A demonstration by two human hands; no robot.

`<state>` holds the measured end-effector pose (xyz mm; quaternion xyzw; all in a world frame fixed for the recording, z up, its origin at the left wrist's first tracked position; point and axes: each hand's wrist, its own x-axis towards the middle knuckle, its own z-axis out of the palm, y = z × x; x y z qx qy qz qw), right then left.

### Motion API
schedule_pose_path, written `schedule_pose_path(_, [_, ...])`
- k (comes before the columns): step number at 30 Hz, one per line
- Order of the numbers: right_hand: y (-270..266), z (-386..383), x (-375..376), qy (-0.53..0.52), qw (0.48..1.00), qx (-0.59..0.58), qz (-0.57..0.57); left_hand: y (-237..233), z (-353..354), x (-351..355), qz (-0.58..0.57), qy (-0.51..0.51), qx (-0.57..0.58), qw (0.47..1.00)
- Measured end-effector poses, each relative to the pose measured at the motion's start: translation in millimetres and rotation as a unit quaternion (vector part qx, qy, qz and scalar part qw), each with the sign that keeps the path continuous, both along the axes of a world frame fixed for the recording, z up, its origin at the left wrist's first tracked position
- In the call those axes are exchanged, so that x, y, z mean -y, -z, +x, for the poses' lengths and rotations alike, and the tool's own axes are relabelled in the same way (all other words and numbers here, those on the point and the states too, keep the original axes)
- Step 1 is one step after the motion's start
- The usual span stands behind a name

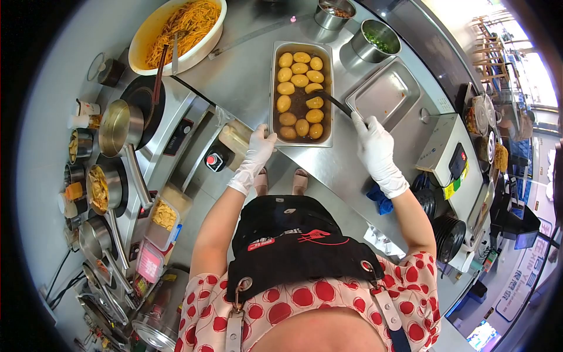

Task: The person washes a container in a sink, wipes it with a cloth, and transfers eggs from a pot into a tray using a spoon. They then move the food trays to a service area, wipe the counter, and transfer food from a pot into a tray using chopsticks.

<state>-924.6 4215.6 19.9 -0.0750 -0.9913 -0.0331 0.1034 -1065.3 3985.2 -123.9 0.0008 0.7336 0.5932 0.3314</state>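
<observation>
A rectangular steel pan (331, 117) holds brown eggs (302, 127) in dark broth. My left hand (261, 144), in a white glove, is at the pan's near left corner with its fingers curled against the rim. Also gloved, my right hand (373, 141) is closed around a black long-handled utensil (338, 104) to the right of the pan. That utensil slants over the right rim, and its far end is down among the eggs; the shape of its head is hidden.
An empty shallow tray (384, 91) lies right of the pan. Behind stand a steel pot of chopped greens (380, 40) and another pot (335, 13). A white basin of orange shreds (218, 36) is at back left. Saucepans (121, 126) with protruding handles line the left; a white machine (440, 146) is right.
</observation>
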Motion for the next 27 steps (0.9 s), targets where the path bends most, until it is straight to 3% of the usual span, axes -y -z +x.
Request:
schedule_pose_path(7, [-18,10,-5,-0.033,0.996,0.029,0.074,1,0,-1,0.006,0.002,-0.007,1.0])
schedule_pose_path(14, [5,-1,-3,-0.027,0.997,0.022,0.062,-2,-1,0,-0.007,0.008,-0.016,1.0])
schedule_pose_path(27, [-17,-3,-7,-0.036,0.996,0.018,0.075,-3,-1,0,-0.01,0.006,-0.003,1.0])
